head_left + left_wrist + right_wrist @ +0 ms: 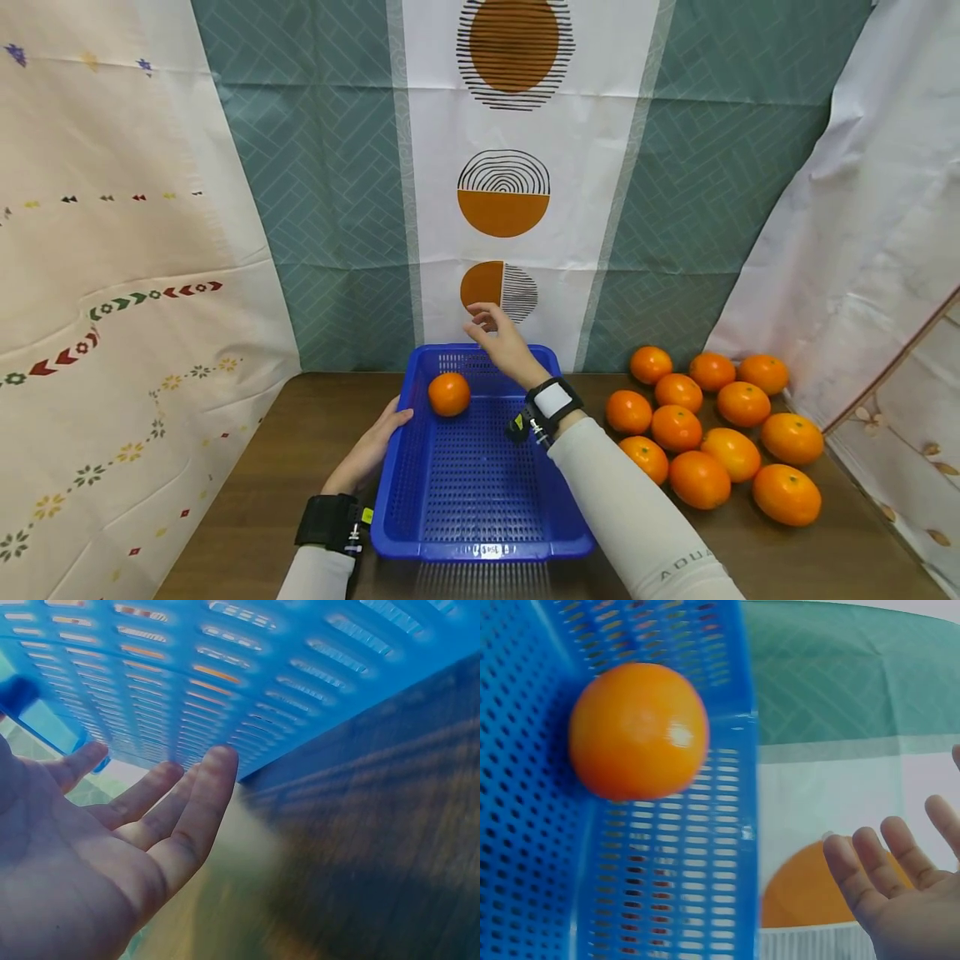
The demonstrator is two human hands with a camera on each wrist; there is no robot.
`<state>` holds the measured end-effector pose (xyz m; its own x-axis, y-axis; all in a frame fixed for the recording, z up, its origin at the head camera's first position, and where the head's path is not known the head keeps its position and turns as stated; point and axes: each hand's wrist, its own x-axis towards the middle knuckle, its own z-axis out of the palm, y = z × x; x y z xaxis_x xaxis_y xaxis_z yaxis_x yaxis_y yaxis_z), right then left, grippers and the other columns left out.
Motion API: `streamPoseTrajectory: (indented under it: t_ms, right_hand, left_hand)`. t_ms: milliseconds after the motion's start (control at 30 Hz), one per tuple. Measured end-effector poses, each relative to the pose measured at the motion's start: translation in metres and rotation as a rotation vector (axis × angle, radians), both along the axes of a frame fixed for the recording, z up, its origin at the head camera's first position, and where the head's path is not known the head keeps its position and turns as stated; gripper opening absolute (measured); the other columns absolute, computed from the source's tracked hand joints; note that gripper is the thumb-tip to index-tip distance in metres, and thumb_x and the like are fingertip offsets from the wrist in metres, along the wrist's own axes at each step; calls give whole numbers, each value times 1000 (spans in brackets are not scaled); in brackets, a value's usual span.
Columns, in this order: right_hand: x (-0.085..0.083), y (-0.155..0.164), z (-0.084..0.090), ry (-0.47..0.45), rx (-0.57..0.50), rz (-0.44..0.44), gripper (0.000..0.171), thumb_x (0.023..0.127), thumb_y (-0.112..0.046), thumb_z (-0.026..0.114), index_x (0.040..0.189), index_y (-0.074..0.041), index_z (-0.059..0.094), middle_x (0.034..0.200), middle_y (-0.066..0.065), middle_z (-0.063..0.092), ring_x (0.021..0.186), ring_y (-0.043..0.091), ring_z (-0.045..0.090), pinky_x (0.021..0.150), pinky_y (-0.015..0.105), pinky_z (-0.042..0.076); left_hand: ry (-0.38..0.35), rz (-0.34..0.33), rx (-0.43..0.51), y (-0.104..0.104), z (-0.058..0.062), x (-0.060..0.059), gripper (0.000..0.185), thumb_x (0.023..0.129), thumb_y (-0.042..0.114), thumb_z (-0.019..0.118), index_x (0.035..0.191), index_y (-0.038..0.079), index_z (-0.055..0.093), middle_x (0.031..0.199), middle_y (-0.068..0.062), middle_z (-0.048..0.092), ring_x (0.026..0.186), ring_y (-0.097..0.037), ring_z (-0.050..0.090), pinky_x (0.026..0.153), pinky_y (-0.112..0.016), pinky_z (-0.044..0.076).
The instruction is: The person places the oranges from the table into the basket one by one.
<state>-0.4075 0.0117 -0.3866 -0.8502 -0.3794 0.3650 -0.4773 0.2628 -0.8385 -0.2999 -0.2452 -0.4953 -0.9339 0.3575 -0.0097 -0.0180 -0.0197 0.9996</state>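
Note:
A blue perforated plastic basket (480, 492) sits on the wooden table, with one orange (449, 394) in its far left corner. My left hand (375, 446) rests against the basket's left side, the thumb by the rim; in the left wrist view its fingers (206, 802) are extended along the slotted wall. Above the far end of the basket, my right hand (504, 342) hovers with loosely bent fingers and holds nothing. The right wrist view shows that hand (919, 900) beyond the basket rim, apart from the orange (639, 732).
Several more oranges (677, 428) lie grouped on the table (262, 467) to the right of the basket. A patterned cloth (525, 250) hangs behind the table, with pale cloths on the left (150, 333) and right (847, 250).

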Motion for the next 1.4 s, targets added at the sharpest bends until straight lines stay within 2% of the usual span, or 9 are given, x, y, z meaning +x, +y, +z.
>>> streamPoseTrajectory:
  t_ms: [333,467,600,700,800,900,1033,1200,1400]
  right_hand:
    - [5,19,29,50,-125,28,41,108,-21,57,145,-4,52,129,23,55,117,43,60,87,41,58]
    - [8,29,35,64,-140,20,41,108,-20,57,145,-4,51,132,23,55,115,40,61,91,51,57]
    - [10,39,40,63,-149,24,42,108,-21,57,146,-5,51,135,21,55,119,44,59,95,59,53]
    - [12,47,44,63,-153,24,43,108,-21,56,148,-4,50,137,21,54,122,45,57,93,51,56]
    - [15,57,49,72,-169,11,44,108,-20,55,148,-2,49,136,22,53,118,39,59,88,37,57]
    - [18,68,52,87,-192,-1,44,108,-16,55,149,0,48,134,23,51,112,30,60,85,31,56]
    - [22,84,54,85,-187,-21,45,108,-12,53,151,-1,45,133,23,49,111,26,58,91,45,56]
    - [36,96,61,75,-157,-48,46,108,-8,52,152,1,43,135,28,48,114,32,58,96,61,51]
    - [55,109,68,87,-150,-79,46,107,-7,53,150,5,42,136,32,46,110,23,59,95,54,54]
  left_hand:
    - [8,-4,2,0,-1,0,64,113,38,37,168,25,5,160,-30,32,132,-47,52,98,-47,54]
    - [-12,2,17,-1,-1,0,65,113,40,38,167,25,7,161,-30,33,132,-47,51,98,-46,54]
    - [-20,15,18,-3,-1,1,66,112,42,40,168,25,7,160,-29,33,131,-46,53,98,-46,54]
    - [-19,21,3,-3,-1,1,67,112,44,40,168,25,7,160,-29,34,130,-44,54,99,-48,54]
    - [-17,25,-14,-2,0,2,67,112,44,40,168,25,7,161,-28,34,130,-44,55,99,-49,54]
    - [-19,24,-17,-1,0,2,67,112,44,40,168,25,7,161,-28,34,130,-44,55,99,-49,54]
    - [-26,23,-5,1,1,3,67,112,43,40,168,25,8,161,-28,34,129,-43,55,98,-47,54]
    - [-39,41,-15,0,1,4,67,112,43,41,168,25,8,160,-27,36,127,-41,56,97,-46,55]
    - [-32,40,-23,0,1,4,67,112,44,41,168,26,8,160,-27,36,128,-41,56,98,-47,54]
